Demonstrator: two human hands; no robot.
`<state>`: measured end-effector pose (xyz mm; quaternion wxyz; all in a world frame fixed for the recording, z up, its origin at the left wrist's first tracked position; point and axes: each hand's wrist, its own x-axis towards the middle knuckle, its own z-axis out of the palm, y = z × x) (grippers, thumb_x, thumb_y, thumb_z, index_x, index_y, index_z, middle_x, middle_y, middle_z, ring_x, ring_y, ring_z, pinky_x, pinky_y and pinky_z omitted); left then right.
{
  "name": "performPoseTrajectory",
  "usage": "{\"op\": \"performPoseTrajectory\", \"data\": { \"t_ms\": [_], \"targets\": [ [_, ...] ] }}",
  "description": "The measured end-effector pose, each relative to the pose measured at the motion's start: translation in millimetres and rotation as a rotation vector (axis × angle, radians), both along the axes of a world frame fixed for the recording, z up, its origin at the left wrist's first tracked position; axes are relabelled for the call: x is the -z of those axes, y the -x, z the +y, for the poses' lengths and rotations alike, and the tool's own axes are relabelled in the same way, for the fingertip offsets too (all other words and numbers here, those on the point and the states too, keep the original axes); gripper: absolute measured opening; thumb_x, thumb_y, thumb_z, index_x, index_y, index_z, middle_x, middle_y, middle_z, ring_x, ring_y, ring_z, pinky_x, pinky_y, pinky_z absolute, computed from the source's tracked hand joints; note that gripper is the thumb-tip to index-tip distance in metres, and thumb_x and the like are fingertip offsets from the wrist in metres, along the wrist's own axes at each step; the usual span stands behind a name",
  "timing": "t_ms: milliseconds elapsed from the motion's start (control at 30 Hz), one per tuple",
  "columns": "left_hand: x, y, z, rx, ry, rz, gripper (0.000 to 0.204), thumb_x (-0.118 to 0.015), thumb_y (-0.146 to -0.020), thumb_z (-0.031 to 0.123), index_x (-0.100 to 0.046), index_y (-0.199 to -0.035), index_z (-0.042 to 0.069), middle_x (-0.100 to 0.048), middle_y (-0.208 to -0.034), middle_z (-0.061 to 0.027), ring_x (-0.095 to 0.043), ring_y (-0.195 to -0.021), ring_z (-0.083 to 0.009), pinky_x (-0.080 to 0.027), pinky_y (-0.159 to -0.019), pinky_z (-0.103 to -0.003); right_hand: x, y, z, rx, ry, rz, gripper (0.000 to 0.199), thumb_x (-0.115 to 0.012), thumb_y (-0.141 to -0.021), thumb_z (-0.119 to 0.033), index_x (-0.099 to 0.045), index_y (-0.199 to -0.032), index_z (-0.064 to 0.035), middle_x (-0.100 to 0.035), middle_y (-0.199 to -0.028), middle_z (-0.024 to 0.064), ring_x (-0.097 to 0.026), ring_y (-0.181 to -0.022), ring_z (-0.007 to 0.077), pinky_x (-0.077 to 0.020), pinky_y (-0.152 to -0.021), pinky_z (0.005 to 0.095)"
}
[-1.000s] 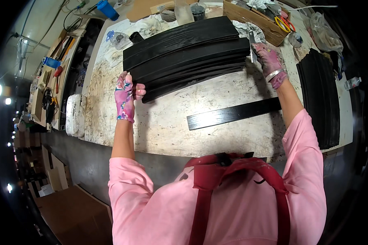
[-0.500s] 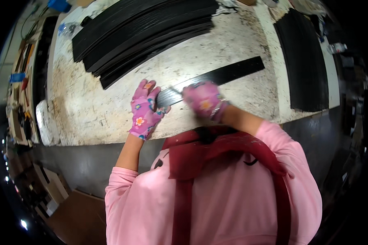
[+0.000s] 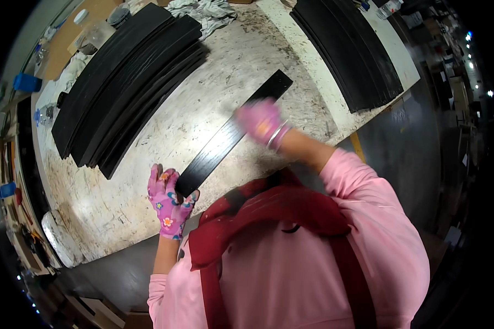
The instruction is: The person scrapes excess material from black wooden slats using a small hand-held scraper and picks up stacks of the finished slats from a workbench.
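A narrow black strip with a wood-grain surface [image 3: 211, 155] lies slantwise on the whitish worktable [image 3: 148, 211], its near end toward my left. My left hand [image 3: 169, 204], in a pink flowered glove, holds that near end between thumb and fingers. Over the strip's upper half is my right hand [image 3: 262, 122], gloved the same way and blurred by motion. It looks closed, with its fingers against the strip; whatever it grips is hidden in the blur.
A stack of wider black boards [image 3: 126, 82] lies at the far left. More black boards [image 3: 348, 52] are piled at the far right. Behind are a crumpled cloth [image 3: 208, 13], a clear jar [image 3: 93, 30] and a blue container [image 3: 27, 83]. A white wrapped bundle [image 3: 63, 239] sits at the left edge.
The whole view has turned, so the table and strip now slant more steeply. My right hand has slid along the strip toward its far end. My left hand stays at the near end.
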<state>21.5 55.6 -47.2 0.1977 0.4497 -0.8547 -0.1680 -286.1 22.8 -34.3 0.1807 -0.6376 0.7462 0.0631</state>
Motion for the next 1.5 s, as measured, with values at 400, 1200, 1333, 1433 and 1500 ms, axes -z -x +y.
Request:
{"op": "performPoseTrajectory", "data": {
  "t_ms": [400,1200,1333,1433,1500],
  "targets": [
    [-5.1,-4.1,3.0,-0.021,-0.002,-0.116,0.053,-0.073,-0.065,0.023,-0.062,-0.113,0.002,-0.058,-0.115,-0.0181,-0.051,-0.114,-0.0377,-0.042,-0.094,-0.045,42.9,156.0,20.2,0.08,0.359,0.221,0.023,-0.054,-0.089,-0.031,-0.064,-0.091,-0.0097,-0.067,-0.087,0.0158,-0.064,-0.084,0.033,-0.0503,-0.074,0.0428],
    [2.6,-4.6,20.5,-0.837,-1.888,1.217,0.055,-0.047,-0.092,0.052,-0.05,-0.06,0.008,-0.061,-0.073,-0.0241,-0.06,-0.062,-0.0324,-0.05,-0.057,-0.042,2.7,106.7,-31.3,0.014,0.322,-0.108,0.018,-0.054,-0.085,-0.026,-0.064,-0.086,-0.0119,-0.067,-0.083,0.0144,-0.065,-0.076,0.0327,-0.0515,-0.069,0.0446],
    [22.9,-24.9,25.4,-0.442,-2.106,1.441,0.056,-0.038,-0.092,0.056,-0.061,-0.091,0.004,-0.063,-0.079,-0.0203,-0.061,-0.073,-0.0312,-0.051,-0.064,-0.041,-14.6,4.5,-14.1,-0.17,0.104,-0.105,0.016,-0.052,-0.085,-0.026,-0.064,-0.083,-0.0151,-0.066,-0.079,0.0107,-0.064,-0.075,0.0298,-0.0498,-0.07,0.0418],
    [19.1,-23.5,29.3,-0.305,-2.119,1.573,0.059,-0.035,-0.093,0.054,-0.057,-0.115,0.003,-0.063,-0.088,-0.0208,-0.061,-0.078,-0.0324,-0.052,-0.067,-0.041,11.7,82.1,-45.4,0.158,0.173,-0.078,0.019,-0.052,-0.086,-0.027,-0.065,-0.089,-0.0131,-0.067,-0.082,0.0143,-0.065,-0.077,0.0322,-0.0508,-0.07,0.0429],
    [5.3,-25.7,23.7,-0.132,-2.392,1.779,0.063,-0.033,-0.095,0.051,-0.046,-0.133,0.002,-0.059,-0.112,-0.0253,-0.062,-0.091,-0.0348,-0.054,-0.067,-0.037,18.4,152.5,-43.9,0.204,0.319,0.014,0.021,-0.052,-0.087,-0.026,-0.066,-0.092,-0.0115,-0.067,-0.085,0.0173,-0.065,-0.08,0.0343,-0.0512,-0.071,0.0447]
  ]
}}
